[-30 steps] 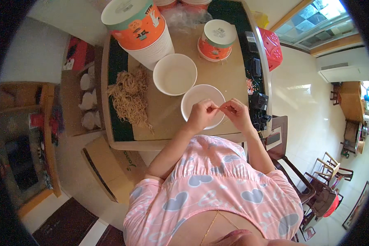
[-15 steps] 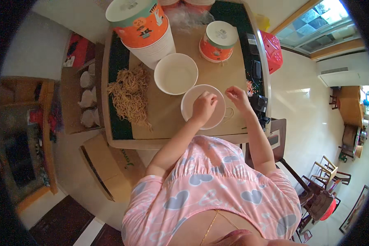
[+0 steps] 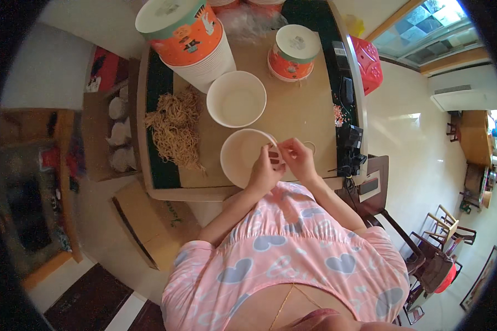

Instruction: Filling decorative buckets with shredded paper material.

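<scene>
A white paper bowl [image 3: 234, 157] sits tilted at the near edge of the table. My left hand [image 3: 268, 170] reaches over its right side, fingers curled at the inner wall by the rim. Just outside that rim, the fingers of my right hand [image 3: 299, 159] are pinched together; what lies between them is too small to make out. Beside my right hand a thin pale loop of cord [image 3: 311, 147] lies on the board. Another white paper bowl [image 3: 236, 99] stands open just beyond the first.
A heap of tan twisted cords [image 3: 175, 129] lies left. Behind rise a tall stack of paper tubs [image 3: 207, 60] and a shorter orange upturned stack [image 3: 292, 58]. Clear plastic wrap [image 3: 251, 25] lies at the back. Black devices [image 3: 349, 138] and small reddish bits [image 3: 338, 115] line the right edge.
The near bowl has shifted left and towards me and is now tilted. Both hands came down closer together, my right hand moving left to meet the bowl's rim.
</scene>
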The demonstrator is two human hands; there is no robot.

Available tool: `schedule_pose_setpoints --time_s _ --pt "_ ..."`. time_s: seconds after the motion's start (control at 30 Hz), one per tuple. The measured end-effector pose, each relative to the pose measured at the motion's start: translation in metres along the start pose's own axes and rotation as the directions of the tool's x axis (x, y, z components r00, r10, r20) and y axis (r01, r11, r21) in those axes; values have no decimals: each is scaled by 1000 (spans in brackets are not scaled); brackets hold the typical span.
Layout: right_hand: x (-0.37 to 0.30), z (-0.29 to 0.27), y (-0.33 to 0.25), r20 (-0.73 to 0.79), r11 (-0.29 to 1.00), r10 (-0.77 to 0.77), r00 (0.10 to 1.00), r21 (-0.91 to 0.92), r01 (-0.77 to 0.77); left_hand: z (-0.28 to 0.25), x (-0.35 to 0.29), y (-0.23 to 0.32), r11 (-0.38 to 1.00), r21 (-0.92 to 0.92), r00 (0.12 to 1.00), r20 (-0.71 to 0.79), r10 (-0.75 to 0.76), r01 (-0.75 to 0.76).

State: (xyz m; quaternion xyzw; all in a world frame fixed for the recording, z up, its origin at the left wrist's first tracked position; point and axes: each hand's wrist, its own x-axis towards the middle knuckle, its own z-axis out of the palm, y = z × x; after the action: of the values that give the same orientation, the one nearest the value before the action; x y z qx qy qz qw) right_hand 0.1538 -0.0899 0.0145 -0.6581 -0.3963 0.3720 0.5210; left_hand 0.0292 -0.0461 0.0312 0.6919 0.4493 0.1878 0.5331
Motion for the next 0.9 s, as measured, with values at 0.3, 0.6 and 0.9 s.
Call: schedule_pose_setpoints --time_s 0.3,0.6,0.9 --pt "-2 19 -24 79 979 -80 994 -183 94 -31 -27 -18 999 -32 1000 -17 -5 5" --pt "2 26 -24 78 910 -281 957 -297 291 -39 -30 -12 997 -63 999 -12 46 -46" --pt "3 26 -23 89 886 -308 947 -335 320 -38 -30 -13 996 -31 996 -4 88 -88"
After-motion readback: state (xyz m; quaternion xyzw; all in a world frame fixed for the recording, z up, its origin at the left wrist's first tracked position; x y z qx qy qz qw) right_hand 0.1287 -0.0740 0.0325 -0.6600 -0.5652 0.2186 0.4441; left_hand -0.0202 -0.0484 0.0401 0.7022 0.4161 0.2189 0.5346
